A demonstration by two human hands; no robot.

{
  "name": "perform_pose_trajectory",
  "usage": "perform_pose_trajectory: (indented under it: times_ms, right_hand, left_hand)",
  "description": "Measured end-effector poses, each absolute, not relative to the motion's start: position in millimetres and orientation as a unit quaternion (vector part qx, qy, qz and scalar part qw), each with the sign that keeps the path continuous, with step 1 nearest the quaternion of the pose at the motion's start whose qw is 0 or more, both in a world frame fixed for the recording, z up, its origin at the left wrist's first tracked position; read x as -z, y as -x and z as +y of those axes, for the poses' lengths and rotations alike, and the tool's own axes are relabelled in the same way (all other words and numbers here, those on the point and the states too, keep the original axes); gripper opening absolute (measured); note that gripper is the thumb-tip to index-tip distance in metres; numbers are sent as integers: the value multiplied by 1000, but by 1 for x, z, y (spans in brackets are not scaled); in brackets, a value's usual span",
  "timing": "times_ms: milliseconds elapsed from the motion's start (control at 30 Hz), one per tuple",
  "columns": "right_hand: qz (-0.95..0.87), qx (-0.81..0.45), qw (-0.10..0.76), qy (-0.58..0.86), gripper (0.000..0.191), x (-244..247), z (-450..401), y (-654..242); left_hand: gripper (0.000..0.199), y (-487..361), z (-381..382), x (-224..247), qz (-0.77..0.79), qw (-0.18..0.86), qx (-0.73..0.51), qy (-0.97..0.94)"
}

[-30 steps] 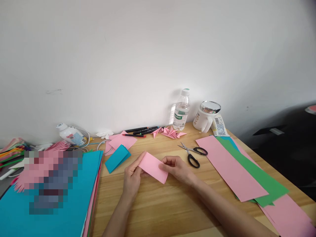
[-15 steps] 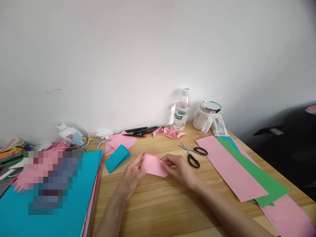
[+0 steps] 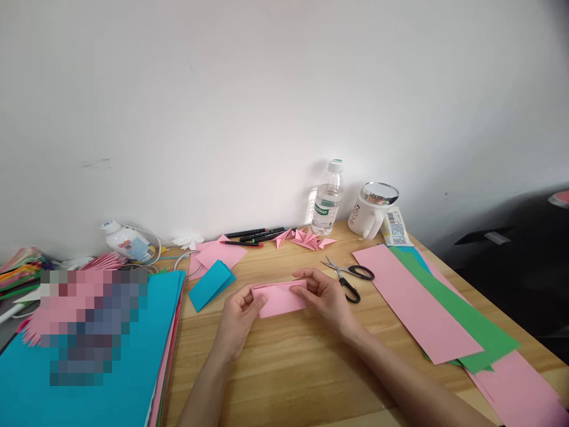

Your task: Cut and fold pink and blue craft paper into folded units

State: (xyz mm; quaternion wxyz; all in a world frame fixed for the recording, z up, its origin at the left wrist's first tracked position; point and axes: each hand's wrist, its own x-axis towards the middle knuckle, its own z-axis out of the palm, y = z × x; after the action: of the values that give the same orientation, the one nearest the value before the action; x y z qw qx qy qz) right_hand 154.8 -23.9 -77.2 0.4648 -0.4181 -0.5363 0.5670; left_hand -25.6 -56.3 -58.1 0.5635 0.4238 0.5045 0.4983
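Pink paper, folded into a low, wide rectangle with layers showing along its top edge, sits at the lower centre of the head view; call it the folded pink paper. Both hands hold it: the left hand pinches its left end, thumb on the near face, and the right hand pinches its right end the same way, thumb near the upper corner. Whether its lower edge touches the wooden desk cannot be told.

Left of centre, a folded blue paper lies near the left hand, with pink sheets just above it in the frame. Dark pens lie at the foot of the wall, and pointed pink folded pieces lie right of them. Near the right hand, black-handled scissors lie with blades parted, tips toward the upper left.

Right of centre stand a clear bottle with a green label and a white mug with a shiny lid. Across the lower right, a long pink strip overlaps a green sheet. At lower left is a stack topped with blue paper; a pixelated patch hides part of it. A white bottle leans above that.
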Motion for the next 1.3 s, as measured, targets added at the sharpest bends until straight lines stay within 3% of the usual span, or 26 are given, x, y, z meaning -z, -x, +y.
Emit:
perform_pose_trajectory:
  times_ms: [300, 567, 1300]
  right_hand:
    - [-562, -533, 463, 432, 39, 73, -25, -155]
    - [-598, -469, 477, 442, 32, 75, -24, -158]
    - [-619, -462, 484, 411, 26, 72, -30, -154]
  left_hand:
    - [30, 24, -54, 67, 503, 563, -530, -387]
    - [32, 22, -56, 57, 446, 637, -513, -364]
    - [26, 21, -57, 59, 458, 621, -528, -354]
